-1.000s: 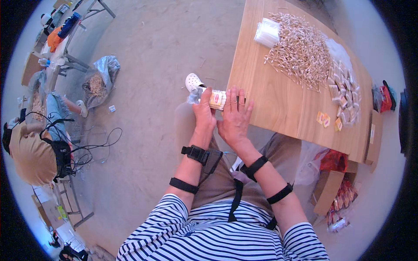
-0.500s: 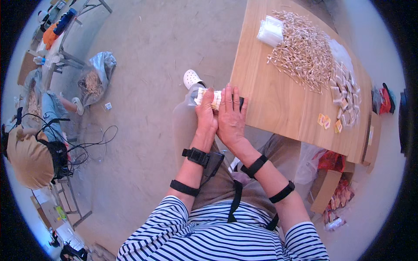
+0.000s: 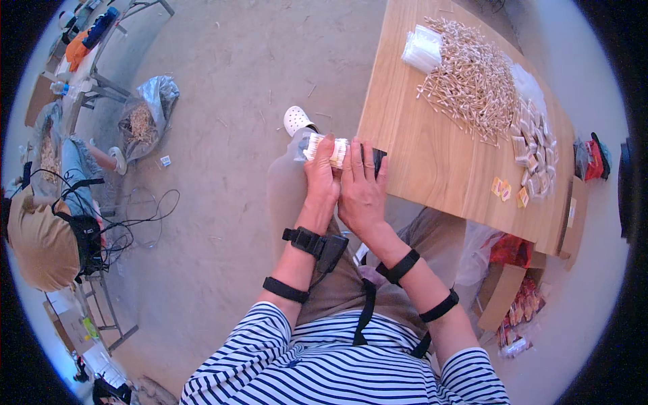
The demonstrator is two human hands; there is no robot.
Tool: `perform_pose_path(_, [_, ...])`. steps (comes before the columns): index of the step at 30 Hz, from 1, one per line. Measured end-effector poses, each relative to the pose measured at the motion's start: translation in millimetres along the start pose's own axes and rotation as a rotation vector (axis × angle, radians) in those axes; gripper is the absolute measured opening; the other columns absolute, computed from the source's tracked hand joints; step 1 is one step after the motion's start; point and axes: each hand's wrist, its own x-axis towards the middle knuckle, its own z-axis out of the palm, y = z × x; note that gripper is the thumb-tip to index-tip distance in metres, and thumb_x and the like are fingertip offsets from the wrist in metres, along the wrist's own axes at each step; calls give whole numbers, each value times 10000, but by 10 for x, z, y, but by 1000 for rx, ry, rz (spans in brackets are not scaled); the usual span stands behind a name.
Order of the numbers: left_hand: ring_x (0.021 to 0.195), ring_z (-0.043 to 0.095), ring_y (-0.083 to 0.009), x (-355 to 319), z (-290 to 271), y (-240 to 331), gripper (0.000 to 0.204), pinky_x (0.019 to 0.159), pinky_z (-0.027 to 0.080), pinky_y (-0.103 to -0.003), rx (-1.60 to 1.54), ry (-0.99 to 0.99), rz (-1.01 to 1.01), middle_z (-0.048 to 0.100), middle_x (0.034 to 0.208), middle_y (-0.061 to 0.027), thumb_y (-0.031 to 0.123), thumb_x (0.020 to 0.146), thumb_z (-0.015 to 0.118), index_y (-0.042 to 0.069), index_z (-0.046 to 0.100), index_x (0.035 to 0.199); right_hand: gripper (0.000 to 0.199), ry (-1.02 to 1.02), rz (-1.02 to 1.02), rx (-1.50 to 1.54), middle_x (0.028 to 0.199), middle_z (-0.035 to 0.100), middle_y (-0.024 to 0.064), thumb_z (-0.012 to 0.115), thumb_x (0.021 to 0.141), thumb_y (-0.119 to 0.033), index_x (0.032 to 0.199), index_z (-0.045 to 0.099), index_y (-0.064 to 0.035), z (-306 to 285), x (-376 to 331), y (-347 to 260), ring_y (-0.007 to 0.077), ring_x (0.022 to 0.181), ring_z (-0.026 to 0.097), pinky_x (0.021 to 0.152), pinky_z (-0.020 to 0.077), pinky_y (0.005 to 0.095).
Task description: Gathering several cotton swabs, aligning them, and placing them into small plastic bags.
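Note:
A clear plastic bag with a bundle of white-tipped cotton swabs is in my left hand, just off the table's left edge. My left thumb lies across the bundle, and the fingers beneath are hidden. Against the bundle's right end rests my right hand, its fingers stretched out and slightly apart; its thumb is hidden. A dark object shows past the right fingers, its kind unclear. On the wooden table lies a large heap of loose cotton swabs, with a stack of clear bags beside it.
Several filled swab packets and a few yellow cards lie toward the table's right. Below stands a cardboard box. At left, a person sits near bags of swabs and cables.
The right fingers have shifted slightly and bent a little, so more of the swab bundle and the dark object shows. My left hand keeps its hold.

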Motion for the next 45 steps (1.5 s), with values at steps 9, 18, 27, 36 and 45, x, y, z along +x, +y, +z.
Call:
perform_pose_path(9, [831,667,-169,-28,29,29,230,719,595,-325,-13,-39,32,648,958,-44,121,905,741,41,599,1068,650,2,-44,4,1611,265,191,583,858,-162,1450,422,51,50,36,-16,364,1518,201,1173,118,658])
perform_pose_path(18, [839,661,-163,-2,29,98,229,716,590,-317,26,-33,79,636,974,-47,98,923,707,41,579,1104,661,-43,-97,44,1620,253,160,596,831,-151,1441,431,43,-20,145,-22,408,1513,178,1146,110,713])
perform_pose_path(27, [883,646,-154,78,-20,548,244,738,576,-319,176,-50,281,638,1013,-52,156,936,684,18,594,1116,706,-68,-145,152,1638,225,132,653,773,-74,1453,462,-85,-38,363,-272,404,1517,159,1134,116,737])
perform_pose_path(36, [783,629,-132,-362,39,1056,170,675,552,-300,109,-34,255,611,871,-3,233,952,680,92,588,965,686,39,-277,215,1603,297,141,688,756,-48,1411,516,-157,-329,362,-500,383,1486,272,1139,154,719])
perform_pose_path(45, [753,650,-142,-919,345,739,180,674,563,-301,-125,-743,-132,652,867,-8,286,988,641,112,594,1003,249,375,7,876,874,616,163,724,810,-77,1019,613,-2,-1024,78,-183,293,733,633,661,515,399])
